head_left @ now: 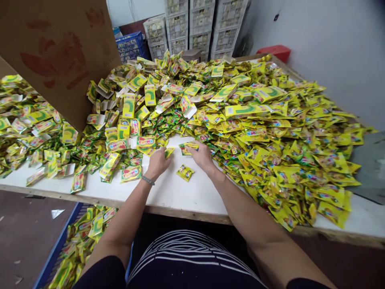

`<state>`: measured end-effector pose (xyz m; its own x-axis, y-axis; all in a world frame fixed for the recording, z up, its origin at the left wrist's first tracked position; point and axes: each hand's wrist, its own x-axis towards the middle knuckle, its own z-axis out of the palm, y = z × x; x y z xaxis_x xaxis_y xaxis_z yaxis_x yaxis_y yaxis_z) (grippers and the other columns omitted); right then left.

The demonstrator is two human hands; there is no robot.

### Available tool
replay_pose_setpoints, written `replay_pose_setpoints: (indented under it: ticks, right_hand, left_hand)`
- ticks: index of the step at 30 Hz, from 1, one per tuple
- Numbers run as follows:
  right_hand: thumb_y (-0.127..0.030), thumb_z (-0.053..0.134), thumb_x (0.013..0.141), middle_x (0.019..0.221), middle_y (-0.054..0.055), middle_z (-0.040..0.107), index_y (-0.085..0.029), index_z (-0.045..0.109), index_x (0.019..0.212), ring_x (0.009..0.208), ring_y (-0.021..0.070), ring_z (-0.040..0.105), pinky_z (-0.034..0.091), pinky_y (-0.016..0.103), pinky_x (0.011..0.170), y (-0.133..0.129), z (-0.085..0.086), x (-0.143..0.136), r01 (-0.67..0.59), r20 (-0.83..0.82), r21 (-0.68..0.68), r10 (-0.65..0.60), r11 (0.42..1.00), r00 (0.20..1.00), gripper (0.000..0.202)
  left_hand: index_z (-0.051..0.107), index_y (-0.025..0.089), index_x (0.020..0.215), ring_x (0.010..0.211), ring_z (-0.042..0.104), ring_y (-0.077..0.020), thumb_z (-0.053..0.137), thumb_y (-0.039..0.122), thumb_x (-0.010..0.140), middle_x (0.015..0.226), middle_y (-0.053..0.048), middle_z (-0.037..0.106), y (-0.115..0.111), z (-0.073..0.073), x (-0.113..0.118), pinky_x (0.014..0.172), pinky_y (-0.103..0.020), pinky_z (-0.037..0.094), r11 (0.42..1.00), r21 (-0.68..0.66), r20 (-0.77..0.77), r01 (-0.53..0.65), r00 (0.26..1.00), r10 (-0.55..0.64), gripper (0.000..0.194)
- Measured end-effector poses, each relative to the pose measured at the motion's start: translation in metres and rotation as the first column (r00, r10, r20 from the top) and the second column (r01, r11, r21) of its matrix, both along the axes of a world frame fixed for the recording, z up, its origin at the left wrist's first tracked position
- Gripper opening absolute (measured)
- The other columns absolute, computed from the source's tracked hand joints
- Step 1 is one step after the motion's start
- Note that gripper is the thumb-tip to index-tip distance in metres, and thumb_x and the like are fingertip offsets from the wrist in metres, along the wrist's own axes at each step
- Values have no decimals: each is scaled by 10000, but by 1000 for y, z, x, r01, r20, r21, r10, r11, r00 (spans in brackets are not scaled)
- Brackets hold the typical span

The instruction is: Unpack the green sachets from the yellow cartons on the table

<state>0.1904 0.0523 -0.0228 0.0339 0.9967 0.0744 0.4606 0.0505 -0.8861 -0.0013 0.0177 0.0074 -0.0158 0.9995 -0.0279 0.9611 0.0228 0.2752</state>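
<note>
Over the white tabletop (pixel 180 192), my left hand (pixel 159 162) is closed on a small yellow packet (pixel 169 152) that pokes out past its fingertips. My right hand (pixel 202 154), to its right, pinches a yellow-green packet (pixel 187 148) by one end. Between and just below the hands a single yellow packet (pixel 185 172) lies flat, touched by neither. A large heap of yellow packets (pixel 270 152) rises beside my right forearm. Small yellow-green cartons (pixel 129 105), some with open flaps, are piled with packets beyond and left of my left hand.
A big brown cardboard box (pixel 60 52) stands on the table at the left. Below the table's front edge is a blue crate (pixel 57 249) filled with packets and cartons. White plastic crates (pixel 201 20) are stacked behind, near a blue basket (pixel 130 46) and a red object (pixel 275 52).
</note>
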Motion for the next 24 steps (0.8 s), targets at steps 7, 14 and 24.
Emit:
replay_pose_setpoints:
  ticks: [7,14,24]
  right_hand:
    - [-426,653,827,811,27,717,-184,672,1033,614,159,604,493,278,638,-9,12,-5,-130,-200,39,135,991,971,318]
    - [-291,653,842,870,28,722,-185,706,887,829,177,641,461,262,762,-11,23,0,-418,56,-17,419,908,906,127]
    - [-328,682,838,811,7,666,-185,695,953,689,145,581,460,275,683,-13,10,-7,-329,-34,46,331,943,943,184]
  left_hand:
    - [655,170,991,731,621,-177,697,540,764,809,-24,702,-28,-15,-19,660,-273,449,997,-80,713,-22,697,72,436]
    - [667,146,989,797,677,-191,806,521,683,911,-59,740,-39,-24,-5,745,-300,522,983,-169,944,66,297,142,504]
    - [703,129,1017,745,697,-176,876,377,635,893,-62,768,-34,-29,-6,703,-273,538,972,-209,976,106,91,200,487]
